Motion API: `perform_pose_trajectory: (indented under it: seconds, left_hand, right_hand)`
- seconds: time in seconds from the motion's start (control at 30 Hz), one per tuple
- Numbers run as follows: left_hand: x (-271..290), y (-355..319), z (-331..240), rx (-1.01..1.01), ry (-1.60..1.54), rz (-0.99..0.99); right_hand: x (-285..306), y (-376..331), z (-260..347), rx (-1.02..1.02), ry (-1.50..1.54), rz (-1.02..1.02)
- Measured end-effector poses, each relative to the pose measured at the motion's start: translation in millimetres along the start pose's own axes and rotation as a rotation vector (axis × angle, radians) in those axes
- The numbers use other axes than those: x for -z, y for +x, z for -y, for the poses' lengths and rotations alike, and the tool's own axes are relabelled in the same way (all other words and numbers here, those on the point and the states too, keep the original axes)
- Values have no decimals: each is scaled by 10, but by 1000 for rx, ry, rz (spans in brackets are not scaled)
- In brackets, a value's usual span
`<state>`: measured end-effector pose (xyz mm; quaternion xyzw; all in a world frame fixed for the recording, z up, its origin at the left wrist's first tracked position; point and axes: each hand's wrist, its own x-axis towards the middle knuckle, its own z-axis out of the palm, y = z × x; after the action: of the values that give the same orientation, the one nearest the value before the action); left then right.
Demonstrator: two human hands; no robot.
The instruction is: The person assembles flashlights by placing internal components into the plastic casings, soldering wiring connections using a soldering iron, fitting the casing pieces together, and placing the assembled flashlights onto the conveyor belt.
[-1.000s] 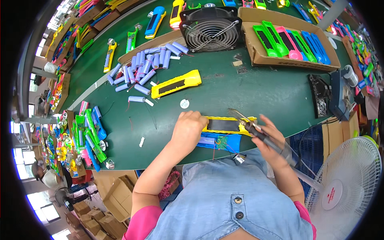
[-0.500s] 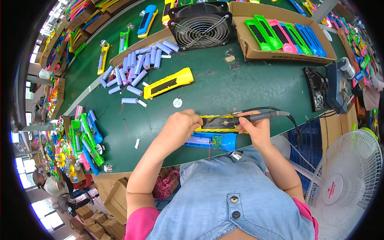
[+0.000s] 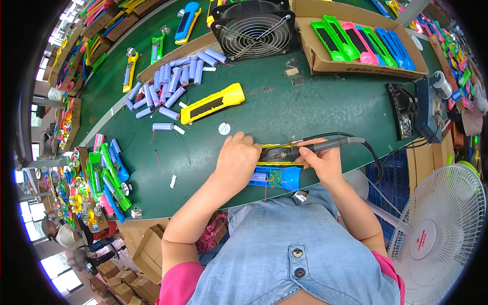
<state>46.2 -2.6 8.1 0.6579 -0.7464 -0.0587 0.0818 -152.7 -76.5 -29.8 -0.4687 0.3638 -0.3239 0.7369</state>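
Observation:
My right hand (image 3: 325, 161) is closed round the dark handle of a soldering iron (image 3: 330, 145) with a grey cable. Its metal tip points left into the hollow of a yellow plastic casing (image 3: 284, 163) near the table's front edge. Over the casing's left end, my left hand (image 3: 238, 158) has its fingers curled in; their tips are hidden behind the knuckles. Just nearer to me lies a blue casing (image 3: 291, 179), holding a purple cylindrical battery (image 3: 258, 177) and a small green circuit board (image 3: 275, 176). A silvery lamp reflector (image 3: 300, 197) rests at its right end, by the edge.
Beyond my hands lie a yellow casing (image 3: 223, 99) and a heap of purple batteries (image 3: 175, 81). A black fan (image 3: 253, 33) and a cardboard box (image 3: 356, 70) of coloured casings stand at the back. Green and blue casings (image 3: 111, 170) are piled left. A white fan (image 3: 432, 239) stands at right.
My left hand has shifted slightly right and turned its back upward, covering more of the yellow casing and the battery. The soldering iron has moved a little left.

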Motion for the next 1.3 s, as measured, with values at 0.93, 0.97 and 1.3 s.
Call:
perform_pose_trajectory:
  seconds: [0.93, 0.97, 1.3]
  left_hand:
    - [15, 5, -44, -27, -16, -13]
    - [21, 5, -46, -30, -14, -18]
    - [140, -6, -39, -38, 34, 65]
  right_hand:
    - [324, -337, 93, 701, -946, -34]
    - [329, -340, 94, 700, -946, -38]
    - [393, -307, 67, 569, -888, 20]
